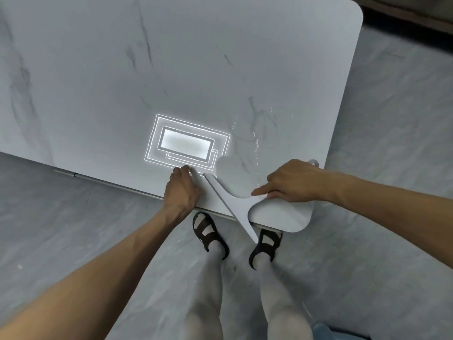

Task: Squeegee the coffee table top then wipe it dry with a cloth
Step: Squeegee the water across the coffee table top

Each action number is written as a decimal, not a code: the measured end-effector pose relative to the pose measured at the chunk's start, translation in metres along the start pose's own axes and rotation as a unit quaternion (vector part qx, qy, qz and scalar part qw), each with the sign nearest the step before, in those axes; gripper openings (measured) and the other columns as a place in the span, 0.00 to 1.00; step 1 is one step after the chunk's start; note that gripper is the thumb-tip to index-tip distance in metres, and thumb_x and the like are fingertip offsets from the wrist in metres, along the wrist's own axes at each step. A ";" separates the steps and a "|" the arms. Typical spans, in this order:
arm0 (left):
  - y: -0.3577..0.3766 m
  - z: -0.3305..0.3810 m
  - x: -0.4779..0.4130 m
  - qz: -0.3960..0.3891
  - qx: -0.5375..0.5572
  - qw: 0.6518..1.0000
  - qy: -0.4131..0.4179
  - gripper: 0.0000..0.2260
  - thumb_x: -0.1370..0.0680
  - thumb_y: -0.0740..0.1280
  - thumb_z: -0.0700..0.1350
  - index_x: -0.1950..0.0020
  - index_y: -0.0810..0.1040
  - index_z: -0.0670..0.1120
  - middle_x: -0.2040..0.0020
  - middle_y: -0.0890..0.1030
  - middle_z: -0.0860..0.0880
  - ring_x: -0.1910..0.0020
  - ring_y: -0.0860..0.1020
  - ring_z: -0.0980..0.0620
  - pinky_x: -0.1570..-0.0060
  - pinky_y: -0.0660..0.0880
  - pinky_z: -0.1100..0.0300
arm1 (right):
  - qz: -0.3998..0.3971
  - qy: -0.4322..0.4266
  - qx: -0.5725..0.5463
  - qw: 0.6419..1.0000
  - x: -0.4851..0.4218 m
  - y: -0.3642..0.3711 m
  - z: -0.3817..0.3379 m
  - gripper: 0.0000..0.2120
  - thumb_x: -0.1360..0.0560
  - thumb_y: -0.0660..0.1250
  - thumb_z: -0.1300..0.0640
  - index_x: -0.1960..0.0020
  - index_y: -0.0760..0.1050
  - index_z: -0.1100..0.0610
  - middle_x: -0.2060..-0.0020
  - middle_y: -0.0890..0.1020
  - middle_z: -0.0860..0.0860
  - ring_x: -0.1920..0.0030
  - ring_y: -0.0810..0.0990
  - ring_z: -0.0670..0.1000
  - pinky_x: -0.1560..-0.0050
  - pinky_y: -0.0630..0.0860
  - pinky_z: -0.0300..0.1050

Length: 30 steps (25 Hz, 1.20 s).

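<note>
The right hand (291, 182) grips the white squeegee (235, 202) by its handle, index finger straight, blade overhanging the near edge of the marble surface (171, 69). The left hand (182, 187) rests curled beside the blade; whether it pinches anything is unclear.

We see a worktop (98, 69) of pale, grey-veined marble-look stone, polished glossy enough to throw back a bright reflection (186, 143); water beads (256, 143) glint on it. The squeegee (235, 203) looks like smooth, matt white plastic. The floor (73, 229) is duller grey stone-look.
</note>
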<state>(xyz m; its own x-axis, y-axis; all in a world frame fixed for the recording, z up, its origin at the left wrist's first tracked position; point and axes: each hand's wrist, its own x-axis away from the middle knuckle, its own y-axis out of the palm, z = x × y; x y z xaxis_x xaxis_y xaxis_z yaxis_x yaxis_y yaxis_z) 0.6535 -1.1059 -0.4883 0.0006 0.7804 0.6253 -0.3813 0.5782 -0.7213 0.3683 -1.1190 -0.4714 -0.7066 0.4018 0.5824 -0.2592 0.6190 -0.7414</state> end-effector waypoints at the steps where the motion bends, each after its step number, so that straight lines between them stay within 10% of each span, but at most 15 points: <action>1: 0.003 0.005 0.001 -0.002 0.004 1.000 0.002 0.21 0.24 0.62 0.37 0.31 0.65 0.38 0.35 0.70 0.38 0.37 0.71 0.39 0.38 0.70 0.48 | -0.008 -0.011 0.010 1.000 -0.005 0.001 0.002 0.18 0.18 0.50 0.43 0.28 0.62 0.34 0.56 0.78 0.43 0.53 0.79 0.50 0.62 0.62 0.43; 11: 0.033 0.057 0.003 -0.022 -0.054 0.998 0.010 0.20 0.23 0.59 0.37 0.31 0.64 0.37 0.38 0.69 0.35 0.41 0.70 0.39 0.43 0.71 0.47 | -0.032 0.085 0.061 0.994 0.076 -0.021 0.091 0.18 0.18 0.52 0.42 0.30 0.64 0.31 0.49 0.81 0.42 0.48 0.79 0.47 0.69 0.55 0.39; 22: 0.032 0.051 -0.002 -0.027 -0.020 0.999 0.013 0.22 0.24 0.63 0.38 0.30 0.65 0.40 0.38 0.71 0.37 0.42 0.72 0.38 0.45 0.70 0.49 | -0.090 -0.096 0.223 0.966 0.047 -0.023 0.047 0.17 0.18 0.53 0.47 0.31 0.67 0.36 0.49 0.82 0.44 0.49 0.77 0.48 0.51 0.58 0.42; 30: 0.024 0.048 -0.005 0.000 -0.006 1.000 -0.030 0.22 0.24 0.61 0.39 0.30 0.65 0.44 0.37 0.76 0.41 0.41 0.76 0.39 0.47 0.72 0.52 | -0.033 0.023 0.214 0.976 0.061 -0.057 0.101 0.16 0.18 0.54 0.46 0.33 0.68 0.33 0.54 0.83 0.42 0.58 0.74 0.46 0.51 0.56 0.42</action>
<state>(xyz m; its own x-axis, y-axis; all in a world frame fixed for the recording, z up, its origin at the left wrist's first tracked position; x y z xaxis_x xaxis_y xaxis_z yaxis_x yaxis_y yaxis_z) 0.6001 -1.1071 -0.4946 -0.0551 0.7651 0.6416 -0.3699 0.5812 -0.7249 0.2728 -1.1976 -0.4274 -0.6510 0.4063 0.6412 -0.5617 0.3103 -0.7669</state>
